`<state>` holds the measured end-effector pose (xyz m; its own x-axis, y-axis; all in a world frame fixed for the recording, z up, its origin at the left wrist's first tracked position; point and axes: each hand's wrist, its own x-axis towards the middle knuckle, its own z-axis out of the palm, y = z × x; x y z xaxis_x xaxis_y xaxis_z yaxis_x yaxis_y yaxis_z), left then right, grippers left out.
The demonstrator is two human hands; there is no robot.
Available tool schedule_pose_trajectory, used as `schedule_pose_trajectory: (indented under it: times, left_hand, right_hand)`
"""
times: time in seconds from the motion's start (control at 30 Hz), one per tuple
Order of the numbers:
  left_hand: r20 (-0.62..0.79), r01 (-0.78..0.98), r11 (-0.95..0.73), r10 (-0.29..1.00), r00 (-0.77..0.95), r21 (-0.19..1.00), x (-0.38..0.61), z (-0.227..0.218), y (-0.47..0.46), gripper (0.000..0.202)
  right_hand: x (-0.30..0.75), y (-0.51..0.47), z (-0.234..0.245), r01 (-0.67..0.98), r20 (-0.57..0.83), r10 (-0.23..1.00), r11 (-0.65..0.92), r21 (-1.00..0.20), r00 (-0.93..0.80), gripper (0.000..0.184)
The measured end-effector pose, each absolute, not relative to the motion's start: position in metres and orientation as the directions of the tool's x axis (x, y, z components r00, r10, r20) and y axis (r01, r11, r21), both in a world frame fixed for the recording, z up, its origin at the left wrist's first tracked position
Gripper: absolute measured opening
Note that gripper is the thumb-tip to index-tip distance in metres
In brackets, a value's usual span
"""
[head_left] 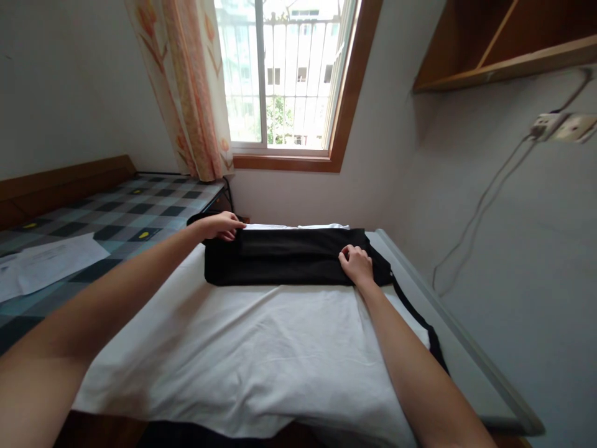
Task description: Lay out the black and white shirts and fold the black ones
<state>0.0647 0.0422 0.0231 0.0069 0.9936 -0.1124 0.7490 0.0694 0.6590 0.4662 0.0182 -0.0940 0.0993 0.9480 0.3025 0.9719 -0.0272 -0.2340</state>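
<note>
A black garment (289,258) lies folded in a long band across the far end of a table covered with a white cloth (261,348). My left hand (221,225) rests on the garment's far left corner, fingers curled over the fabric edge. My right hand (357,262) presses on the garment's right part, fingers bent and pinching the fabric. A black strip (413,311) of the same cloth trails along the table's right side toward me.
A bed with a checked cover (116,214) stands at the left, with a white sheet (46,261) on it. The grey table edge (457,336) runs close to the right wall. Window and curtain (186,87) are ahead; a cable (480,211) hangs on the wall.
</note>
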Motion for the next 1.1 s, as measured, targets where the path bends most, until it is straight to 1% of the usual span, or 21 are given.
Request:
schedule_pose_trajectory:
  times: [0.03,0.07,0.1,0.17,0.2,0.23,0.27,0.33,0.37,0.4,0.43,0.5,0.53,0.6,0.67,0.73,0.8,0.87,0.93,1.0,1.1]
  left_hand:
    - [-0.197,0.700,0.069,0.975,0.103,0.711,0.085,0.020,0.038,0.047]
    - [-0.236,0.647,0.047,0.949,0.209,0.761,0.104,0.019,0.032,0.050]
    - [-0.224,0.614,-0.004,0.929,0.294,0.789,0.121,0.018,0.024,0.051]
    - [-0.129,0.569,-0.164,0.889,0.439,0.806,0.142,0.021,0.009,0.049]
    - [-0.069,0.579,-0.245,0.882,0.466,0.777,0.147,0.023,0.002,0.047]
    - [-0.001,0.616,-0.318,0.888,0.460,0.720,0.148,0.024,-0.004,0.043]
    - [0.071,0.678,-0.369,0.903,0.425,0.635,0.146,0.025,-0.008,0.038]
    - [0.195,0.818,-0.376,0.927,0.322,0.435,0.135,0.021,-0.013,0.029]
    - [0.210,0.866,-0.345,0.935,0.285,0.363,0.128,0.016,-0.015,0.027]
    - [0.186,0.892,-0.318,0.945,0.269,0.323,0.121,0.009,-0.017,0.027]
    - [0.133,0.901,-0.307,0.951,0.279,0.307,0.115,0.000,-0.020,0.028]
    - [0.037,0.886,-0.354,0.932,0.360,0.298,0.106,-0.021,-0.025,0.033]
    - [0.026,0.873,-0.399,0.913,0.408,0.280,0.104,-0.031,-0.028,0.035]
    - [0.055,0.853,-0.471,0.880,0.471,0.225,0.103,-0.048,-0.033,0.036]
    - [0.093,0.848,-0.493,0.870,0.485,0.193,0.104,-0.057,-0.035,0.032]
    - [0.116,0.844,-0.491,0.871,0.477,0.218,0.105,-0.060,-0.033,0.027]
    - [0.119,0.827,-0.482,0.876,0.468,0.290,0.103,-0.058,-0.029,0.024]
    - [0.092,0.805,-0.462,0.881,0.463,0.373,0.100,-0.056,-0.023,0.025]
    - [0.065,0.784,-0.445,0.883,0.465,0.433,0.098,-0.057,-0.017,0.026]
    - [0.093,0.777,-0.445,0.886,0.454,0.445,0.098,-0.060,-0.013,0.023]
    - [0.225,0.785,-0.452,0.892,0.392,0.423,0.103,-0.063,-0.013,0.020]
  right_hand:
    - [0.466,0.018,-0.093,0.971,0.304,0.947,-0.027,-0.237,0.100,0.021]
    - [0.466,0.017,-0.093,0.970,0.305,0.947,-0.025,-0.240,0.100,0.021]
    - [0.466,0.017,-0.093,0.970,0.306,0.947,-0.023,-0.242,0.099,0.021]
    - [0.467,0.017,-0.093,0.969,0.306,0.947,-0.020,-0.245,0.097,0.021]
    - [0.467,0.017,-0.093,0.969,0.304,0.948,-0.019,-0.246,0.096,0.021]
    - [0.467,0.018,-0.093,0.969,0.304,0.948,-0.019,-0.247,0.096,0.021]
    - [0.467,0.018,-0.094,0.969,0.304,0.948,-0.019,-0.247,0.096,0.021]
    - [0.467,0.019,-0.095,0.968,0.304,0.948,-0.020,-0.248,0.098,0.021]
    - [0.467,0.020,-0.095,0.968,0.304,0.948,-0.020,-0.248,0.098,0.021]
    - [0.467,0.020,-0.096,0.968,0.303,0.948,-0.020,-0.249,0.098,0.021]
    - [0.467,0.020,-0.096,0.968,0.302,0.948,-0.021,-0.250,0.099,0.021]
    - [0.467,0.020,-0.096,0.968,0.301,0.948,-0.024,-0.251,0.102,0.021]
    - [0.467,0.020,-0.097,0.968,0.301,0.948,-0.026,-0.251,0.104,0.021]
    - [0.466,0.020,-0.097,0.968,0.304,0.947,-0.029,-0.249,0.107,0.021]
    - [0.466,0.020,-0.097,0.968,0.307,0.946,-0.031,-0.247,0.109,0.021]
    - [0.466,0.020,-0.096,0.968,0.306,0.946,-0.032,-0.250,0.111,0.021]
    - [0.466,0.019,-0.096,0.967,0.300,0.947,-0.033,-0.254,0.111,0.020]
    - [0.467,0.019,-0.096,0.966,0.293,0.950,-0.033,-0.255,0.109,0.020]
    - [0.467,0.020,-0.096,0.967,0.292,0.950,-0.033,-0.253,0.109,0.020]
    - [0.467,0.020,-0.096,0.967,0.294,0.949,-0.034,-0.252,0.110,0.020]
    - [0.467,0.021,-0.097,0.967,0.296,0.949,-0.035,-0.253,0.112,0.020]
